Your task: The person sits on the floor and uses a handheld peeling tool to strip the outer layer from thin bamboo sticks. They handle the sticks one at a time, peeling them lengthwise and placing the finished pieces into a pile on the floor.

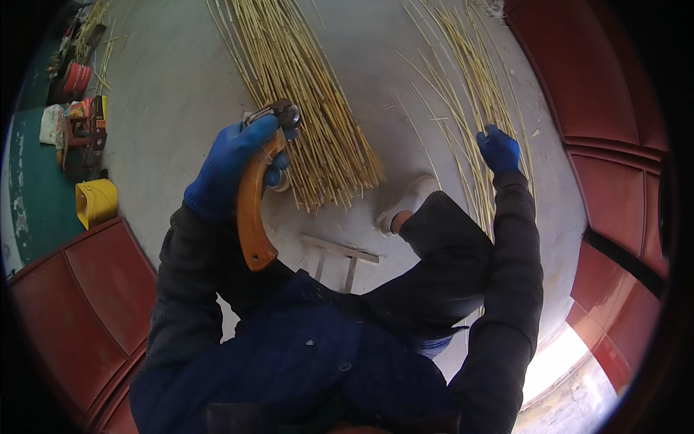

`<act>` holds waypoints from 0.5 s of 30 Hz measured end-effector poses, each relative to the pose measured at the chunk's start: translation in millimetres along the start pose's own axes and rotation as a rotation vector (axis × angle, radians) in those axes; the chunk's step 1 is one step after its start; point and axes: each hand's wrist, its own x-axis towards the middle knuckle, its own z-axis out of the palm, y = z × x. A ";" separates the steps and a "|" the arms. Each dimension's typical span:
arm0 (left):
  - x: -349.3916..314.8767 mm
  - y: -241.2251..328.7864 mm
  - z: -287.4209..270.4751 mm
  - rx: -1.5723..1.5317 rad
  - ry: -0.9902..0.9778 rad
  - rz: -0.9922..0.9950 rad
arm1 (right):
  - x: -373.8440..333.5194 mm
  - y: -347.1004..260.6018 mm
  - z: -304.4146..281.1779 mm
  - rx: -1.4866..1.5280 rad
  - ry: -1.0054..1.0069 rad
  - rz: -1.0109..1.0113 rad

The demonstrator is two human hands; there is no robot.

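Note:
My left hand [238, 163], in a blue glove, is raised and wrapped round a tool with a curved, orange-brown wooden handle [254, 217]. The handle's lower end has a small hole, and a rounded metal head [284, 113] shows above my thumb. Behind it on the floor lies a thick bundle of thin yellowish cane stalks [318, 108], their cut ends toward me. My right hand [500, 150], also gloved in blue, reaches out to a looser spread of stalks [463, 79] on the right. Its fingers are closed among them; what they hold is hidden.
A small wooden stand [340, 250] is on the floor before my lap, near my shoe [408, 202]. Dark red panelled furniture [614, 188] lines the right, with more red panels [94, 289] at lower left. A yellow container [97, 202] and assorted items stand along the left.

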 end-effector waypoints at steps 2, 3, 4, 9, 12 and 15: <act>-1.4 2.6 -5.8 0.044 0.017 0.033 | 41.6 -61.0 32.6 0.071 -0.294 0.031; -1.2 2.2 -8.9 -0.038 0.063 -0.080 | 52.1 -94.7 50.6 0.071 -0.385 0.036; -1.3 1.9 -11.5 -0.082 0.089 -0.118 | 57.4 -129.4 70.3 0.101 -0.425 0.010; -6.7 -2.4 -31.4 -0.110 0.209 -0.219 | 35.1 -247.2 154.4 0.151 -0.636 0.060; -10.1 -4.0 -47.7 -0.226 0.252 -0.354 | 16.1 -273.7 191.1 0.103 -0.666 0.060; -9.1 -4.8 -59.4 -0.324 0.218 -0.406 | 9.2 -281.8 214.7 0.086 -0.626 0.068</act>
